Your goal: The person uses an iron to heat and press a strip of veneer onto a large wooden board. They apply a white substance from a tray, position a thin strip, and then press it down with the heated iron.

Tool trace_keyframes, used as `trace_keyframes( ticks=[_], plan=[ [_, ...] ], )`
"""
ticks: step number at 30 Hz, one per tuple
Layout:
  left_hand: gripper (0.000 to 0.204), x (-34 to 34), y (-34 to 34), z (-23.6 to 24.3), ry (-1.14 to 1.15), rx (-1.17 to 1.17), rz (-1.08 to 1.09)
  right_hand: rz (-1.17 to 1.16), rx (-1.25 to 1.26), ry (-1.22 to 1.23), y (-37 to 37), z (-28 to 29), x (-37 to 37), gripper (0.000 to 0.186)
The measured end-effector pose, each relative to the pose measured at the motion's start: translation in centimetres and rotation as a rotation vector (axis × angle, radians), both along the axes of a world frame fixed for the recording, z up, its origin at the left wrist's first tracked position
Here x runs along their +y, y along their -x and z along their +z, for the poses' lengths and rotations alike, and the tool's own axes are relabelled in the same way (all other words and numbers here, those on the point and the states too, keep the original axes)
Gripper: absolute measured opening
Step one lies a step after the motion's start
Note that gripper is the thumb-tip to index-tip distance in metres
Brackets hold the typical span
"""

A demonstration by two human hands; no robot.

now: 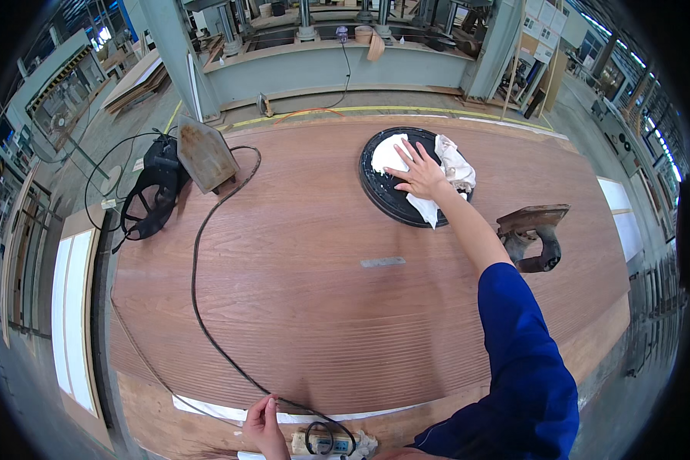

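the white cloth (446,170) lies bunched on the round black disc (395,192) near the far edge of the long wooden tabletop (307,291). the right hand (420,175) rests flat on the cloth, its grip open with fingers spread. the left hand (262,424) sits at the near edge, fingers curled on the black cable (199,307); how tight, i cannot tell. a rusty metal clamp (535,236) stands toward the right edge.

even daylight, sharp, fisheye-bent edges
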State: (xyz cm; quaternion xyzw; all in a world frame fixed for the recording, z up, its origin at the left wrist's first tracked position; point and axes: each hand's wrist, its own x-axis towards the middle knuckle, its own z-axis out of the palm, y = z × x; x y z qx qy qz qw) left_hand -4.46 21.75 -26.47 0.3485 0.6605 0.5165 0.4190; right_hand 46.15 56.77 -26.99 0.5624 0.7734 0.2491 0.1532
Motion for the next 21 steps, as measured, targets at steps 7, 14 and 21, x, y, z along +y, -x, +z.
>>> trace_keyframes(
  ticks=[7, 14, 21],
  plan=[
    [0.012, -0.1, -0.2, 0.6, -0.005, 0.0, 0.023, -0.044, -0.033, 0.027, 0.5, 0.2, 0.2, 0.057],
    [0.011, -1.6, 0.5, 1.8, -0.062, -0.015, -0.01, 0.041, 0.51, -0.234, 0.9, 0.0, -2.3, 0.055],
    [0.01, -1.8, -1.1, 6.9, -0.2, 0.237, -0.142, -0.005, 2.717, 0.6, 9.7, 8.9, -16.9, 0.063]
  ],
)
